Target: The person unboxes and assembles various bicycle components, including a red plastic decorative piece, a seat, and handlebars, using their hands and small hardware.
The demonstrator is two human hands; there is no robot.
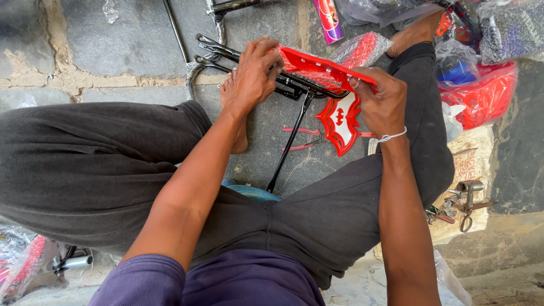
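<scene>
Both hands clasp a red plate [317, 71], a flat plastic piece held over a black metal rack [266, 68]. His left hand [252, 76] lies over the plate's left end, fingers curled down onto plate and rack rods together, gripping both. His right hand [381, 102] pinches the plate's right end, thumb on the top edge and fingers wrapped under it; a white cord is tied round that wrist.

Plate and rack hang just above the stone floor [113, 51], between the person's spread knees, near a bare foot [233, 113]. One thin black stay [289, 141] of the rack slants down from the plate toward the lap.

Directly below the right hand lies a red badge [339, 122] with a bat-shaped cutout, flat on the floor. Just beside it, to the left, rest pliers [303, 139] with red handles.

Farther out, toward the top edge of the floor, sit a red basket [481, 96] in clear wrap and several plastic-wrapped bundles, with a pink tube [328, 20] near them. At the right, on a pale block [470, 164], lie some metal tools [464, 201]. A blue rim [255, 192] peeks out under the lap.
</scene>
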